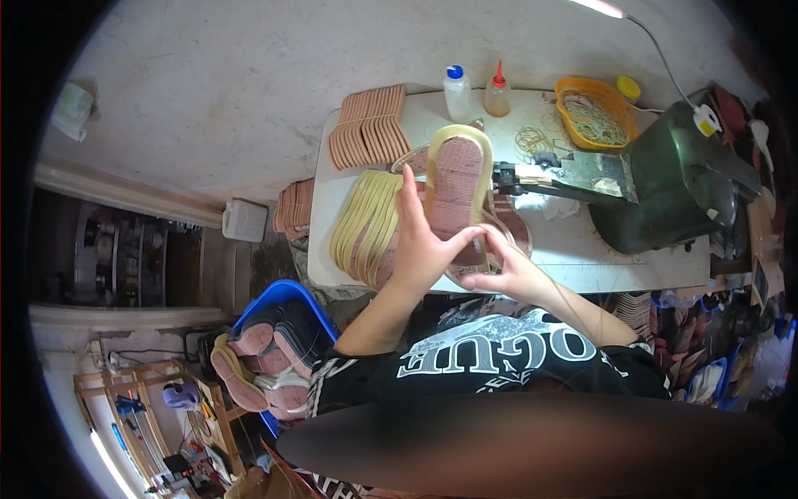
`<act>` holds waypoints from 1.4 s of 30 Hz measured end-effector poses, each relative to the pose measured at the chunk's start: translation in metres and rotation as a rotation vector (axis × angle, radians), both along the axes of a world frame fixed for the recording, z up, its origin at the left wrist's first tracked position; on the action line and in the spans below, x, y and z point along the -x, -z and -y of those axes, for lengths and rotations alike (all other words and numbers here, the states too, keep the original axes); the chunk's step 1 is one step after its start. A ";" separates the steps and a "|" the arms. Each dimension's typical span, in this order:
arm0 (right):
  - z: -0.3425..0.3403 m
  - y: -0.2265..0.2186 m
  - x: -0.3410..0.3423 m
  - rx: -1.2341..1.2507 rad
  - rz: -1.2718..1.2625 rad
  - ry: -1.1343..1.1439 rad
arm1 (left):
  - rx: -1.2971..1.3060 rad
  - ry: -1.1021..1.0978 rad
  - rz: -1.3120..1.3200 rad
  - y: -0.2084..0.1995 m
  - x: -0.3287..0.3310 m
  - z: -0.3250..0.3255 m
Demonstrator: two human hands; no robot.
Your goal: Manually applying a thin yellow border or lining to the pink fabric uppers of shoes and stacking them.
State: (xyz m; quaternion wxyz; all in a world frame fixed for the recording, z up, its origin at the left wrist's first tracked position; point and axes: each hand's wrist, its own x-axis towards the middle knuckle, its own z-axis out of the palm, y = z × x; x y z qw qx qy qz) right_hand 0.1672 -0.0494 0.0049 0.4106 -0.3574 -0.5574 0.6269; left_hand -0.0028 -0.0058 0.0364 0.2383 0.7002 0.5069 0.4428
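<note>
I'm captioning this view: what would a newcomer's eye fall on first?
The yellow-rimmed pink sole in the left hand, over the white table, draws the eye first. Next come the bulky green machine at the table's right end and the yellow-edged stack at its left.

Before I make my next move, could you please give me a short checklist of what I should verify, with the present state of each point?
1. Left hand at the sole: ok, it is at the lower left; how firm its hold is, I cannot tell.
2. Right hand near the sole's lower end: ok.
3. Sole clear of the green machine: cannot tell; the two look close together from this view.
4. Yellow rim whole: cannot tell; the sole's lower end is partly covered.
5. Blue-capped bottle and red-tipped bottle upright: ok.
6. All thin bands inside the orange basket: not ok; some lie beside it.
</note>
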 end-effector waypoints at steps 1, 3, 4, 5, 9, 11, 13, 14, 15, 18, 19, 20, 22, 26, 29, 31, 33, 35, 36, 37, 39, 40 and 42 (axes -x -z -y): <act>-0.005 -0.006 0.002 0.068 -0.165 0.010 | 0.067 0.080 0.233 0.008 -0.008 -0.003; -0.014 0.000 -0.007 0.053 -0.178 0.097 | 0.232 0.194 0.608 0.009 -0.016 -0.011; -0.015 -0.006 -0.016 0.043 -0.124 0.094 | 0.330 0.226 0.751 0.006 -0.019 -0.016; -0.013 -0.016 -0.022 0.057 -0.118 0.072 | 0.335 0.275 0.761 0.012 -0.019 -0.023; -0.022 0.007 -0.060 0.360 -0.487 -0.160 | 0.649 0.472 0.905 0.021 -0.040 -0.014; -0.023 0.018 -0.063 0.363 -0.539 -0.096 | 0.667 0.614 0.944 0.012 -0.059 -0.011; -0.025 0.019 -0.066 0.402 -0.519 -0.061 | 0.653 0.655 0.832 0.011 -0.073 -0.009; -0.027 0.023 -0.072 0.429 -0.493 -0.087 | 0.667 0.688 0.797 0.006 -0.077 -0.009; -0.029 0.021 -0.075 0.379 -0.489 -0.079 | 0.669 0.684 0.799 0.006 -0.076 -0.009; -0.032 0.017 -0.101 0.243 -0.480 -0.159 | 0.580 0.652 0.726 0.005 -0.075 -0.012; -0.031 -0.007 -0.102 0.257 -0.375 -0.102 | 0.570 0.605 0.692 0.005 -0.073 -0.015; -0.032 -0.018 -0.104 0.262 -0.376 -0.098 | 0.559 0.557 0.657 0.006 -0.072 -0.017; -0.038 -0.030 -0.106 0.088 0.087 -0.066 | 0.487 0.515 0.569 0.015 -0.072 -0.019; -0.036 -0.042 -0.095 0.015 0.303 0.012 | 0.491 0.355 0.460 0.008 -0.071 -0.022; -0.035 -0.049 -0.074 -0.146 0.351 -0.022 | 0.411 0.215 0.442 0.006 -0.065 -0.024; -0.036 -0.041 -0.073 -0.084 0.346 -0.031 | 0.414 0.233 0.494 0.005 -0.063 -0.036; -0.037 -0.015 -0.072 0.237 -0.124 -0.113 | 0.474 0.277 0.748 -0.007 -0.065 -0.047; -0.029 -0.021 -0.065 0.330 -0.177 -0.160 | 0.464 0.207 0.832 -0.009 -0.060 -0.065; -0.028 -0.025 -0.062 0.320 -0.108 -0.105 | 0.476 0.188 0.866 -0.007 -0.061 -0.077; -0.027 -0.017 -0.062 0.331 -0.142 -0.042 | 0.476 0.191 0.864 -0.004 -0.063 -0.087; -0.026 -0.004 -0.055 0.333 -0.246 0.128 | 0.366 0.174 0.562 0.018 -0.066 -0.109; -0.026 -0.001 -0.053 0.331 -0.246 0.136 | 0.368 0.182 0.563 0.026 -0.069 -0.118; -0.025 0.004 -0.052 0.354 -0.356 0.263 | 0.128 0.120 0.080 0.040 -0.077 -0.132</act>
